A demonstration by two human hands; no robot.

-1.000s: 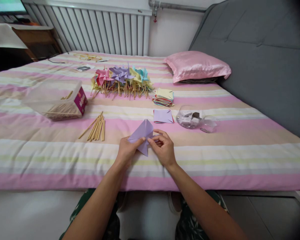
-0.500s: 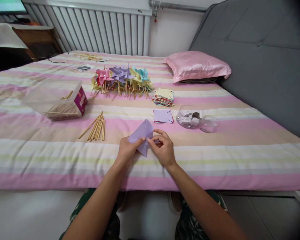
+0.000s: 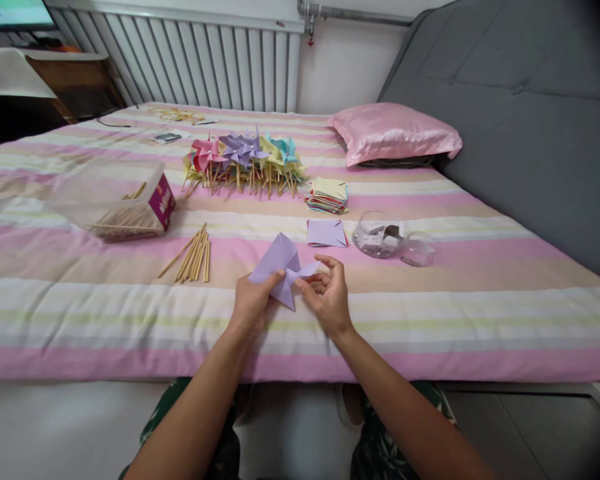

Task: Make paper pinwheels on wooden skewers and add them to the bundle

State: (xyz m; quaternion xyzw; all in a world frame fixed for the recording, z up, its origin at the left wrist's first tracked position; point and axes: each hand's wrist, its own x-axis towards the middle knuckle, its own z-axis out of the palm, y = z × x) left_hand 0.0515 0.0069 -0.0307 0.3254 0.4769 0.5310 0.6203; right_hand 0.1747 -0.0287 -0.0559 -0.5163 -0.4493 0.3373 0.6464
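A lilac paper square (image 3: 281,265), partly folded into a pinwheel shape, is held just above the striped bed cover near its front edge. My left hand (image 3: 251,303) pinches the paper's left side from below. My right hand (image 3: 327,295) has its fingers curled at the paper's centre and right flap, pinching it. A flat lilac paper square (image 3: 326,233) lies just beyond the hands. A loose bundle of wooden sticks (image 3: 194,253) lies to the left.
Finished paper pinwheels (image 3: 244,160) lie in a row further back, beside a stack of coloured paper squares (image 3: 327,195). A clear box of sticks (image 3: 115,199) stands at the left, a clear round container (image 3: 383,235) at the right. A pink pillow (image 3: 393,132) lies by the grey headboard.
The lilac paper has tilted and shifted slightly left, with one flap now bent over toward the centre. My right fingers have opened a little and moved along the fold.
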